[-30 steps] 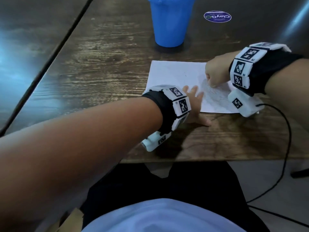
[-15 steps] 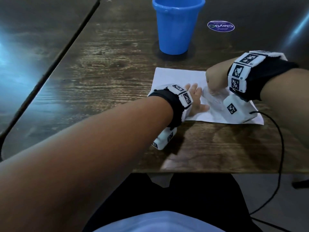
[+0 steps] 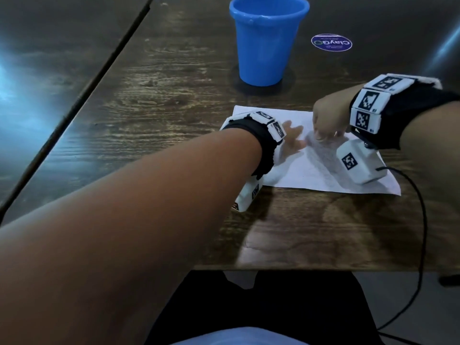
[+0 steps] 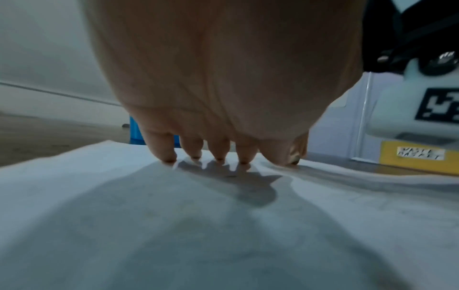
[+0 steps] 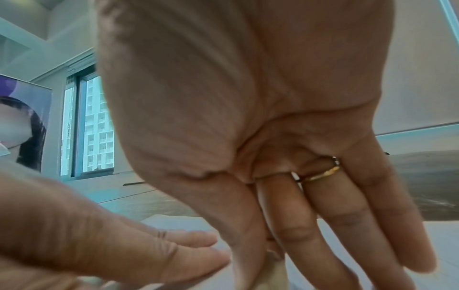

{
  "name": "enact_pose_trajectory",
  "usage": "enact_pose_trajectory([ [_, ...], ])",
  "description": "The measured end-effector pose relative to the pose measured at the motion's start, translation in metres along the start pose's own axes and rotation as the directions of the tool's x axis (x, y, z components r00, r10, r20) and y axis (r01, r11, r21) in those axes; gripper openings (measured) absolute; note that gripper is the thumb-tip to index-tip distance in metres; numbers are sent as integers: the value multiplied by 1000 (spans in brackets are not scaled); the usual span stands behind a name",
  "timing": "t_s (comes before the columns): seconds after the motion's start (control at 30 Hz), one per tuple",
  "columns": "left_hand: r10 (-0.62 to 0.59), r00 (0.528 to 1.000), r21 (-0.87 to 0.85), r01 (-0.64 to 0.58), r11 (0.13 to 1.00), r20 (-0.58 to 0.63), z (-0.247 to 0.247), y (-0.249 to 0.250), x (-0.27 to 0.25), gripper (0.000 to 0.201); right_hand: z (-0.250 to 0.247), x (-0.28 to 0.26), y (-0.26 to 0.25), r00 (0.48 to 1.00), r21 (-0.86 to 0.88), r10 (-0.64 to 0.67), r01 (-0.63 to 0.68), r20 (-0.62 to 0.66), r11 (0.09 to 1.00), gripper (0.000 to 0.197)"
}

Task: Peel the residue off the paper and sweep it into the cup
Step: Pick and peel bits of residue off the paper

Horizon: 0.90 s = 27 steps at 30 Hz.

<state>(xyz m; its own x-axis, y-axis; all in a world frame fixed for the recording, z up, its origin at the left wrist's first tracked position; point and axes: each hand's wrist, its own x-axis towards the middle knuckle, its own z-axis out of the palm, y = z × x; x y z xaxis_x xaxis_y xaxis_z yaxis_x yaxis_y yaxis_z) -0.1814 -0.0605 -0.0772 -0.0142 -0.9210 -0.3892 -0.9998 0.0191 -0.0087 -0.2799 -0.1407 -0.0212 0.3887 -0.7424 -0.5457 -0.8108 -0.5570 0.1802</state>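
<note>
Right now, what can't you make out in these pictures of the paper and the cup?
- Residue: head view too blurred and small; right hand covers the spot on the paper.
- What the right fingers pinch, if anything: right wrist view, thumb and fingers block the tips.
- Cup inside: head view, rim angle hides the bottom; left wrist view, left hand covers most of it.
- Sticker small print: too small.

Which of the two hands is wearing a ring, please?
The right hand: a gold ring sits on one of its fingers. The left hand, lying flat on the paper, shows no ring.
</note>
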Motion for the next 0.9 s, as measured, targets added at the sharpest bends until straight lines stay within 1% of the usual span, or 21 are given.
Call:
enact_pose_trajectory([
  [0.07,20,999,58,-22,998,34,9,-12,7,62,0,1,3,1000,9,-9,9,7,1000,21],
  [0.1,-20,999,41,18,999,49,10,-21,8,65,0,0,4,1000,13,-9,9,11,1000,21],
  [0.17,-90,994,-44,93,995,54,9,-35,6,68,-1,0,6,1000,7,-9,9,4,1000,23],
  [0.23,-184,981,-102,190,976,65,1,-44,-8,68,0,-1,8,1000,-5,-11,11,-9,1000,24],
  [0.27,-214,974,-97,220,971,71,-3,-48,-17,65,0,-1,8,1000,-7,-10,10,-11,1000,24],
  [0.3,-242,966,-63,248,967,89,-6,-51,-23,58,0,-1,8,1000,-9,-7,7,-16,1000,24],
  [0.33,-247,965,-30,251,968,92,-9,-53,-29,50,0,-1,8,1000,-12,-7,6,-18,1000,24],
  [0.37,-251,965,6,252,968,74,-12,-54,-35,51,0,-1,7,1000,-14,-4,3,-16,1000,24],
  [0.43,-257,965,6,257,966,51,-15,-46,-46,59,0,-2,5,1000,-13,3,-3,-12,1000,22],
  [0.5,-225,974,-14,226,974,38,-9,-36,-51,58,0,-2,2,1000,-20,5,-6,-15,1000,21],
  [0.6,-101,995,-13,101,995,-5,-1,-21,-58,69,-2,-1,-1,1000,-26,16,-16,0,1000,22],
  [0.73,23,997,-67,-18,998,76,14,0,-66,86,-3,3,-1,1000,-12,25,-25,19,1000,22],
  [0.77,43,994,-51,-38,998,100,19,4,-70,91,-3,3,0,1000,-10,23,-23,13,1000,21],
  [0.83,49,991,-20,-47,999,121,27,5,-76,99,-2,2,0,1000,-25,19,-19,2,1000,20],
  [0.9,-3,994,-40,7,999,112,30,-2,-79,105,-1,1,-1,1000,-51,16,-15,14,999,23],
])
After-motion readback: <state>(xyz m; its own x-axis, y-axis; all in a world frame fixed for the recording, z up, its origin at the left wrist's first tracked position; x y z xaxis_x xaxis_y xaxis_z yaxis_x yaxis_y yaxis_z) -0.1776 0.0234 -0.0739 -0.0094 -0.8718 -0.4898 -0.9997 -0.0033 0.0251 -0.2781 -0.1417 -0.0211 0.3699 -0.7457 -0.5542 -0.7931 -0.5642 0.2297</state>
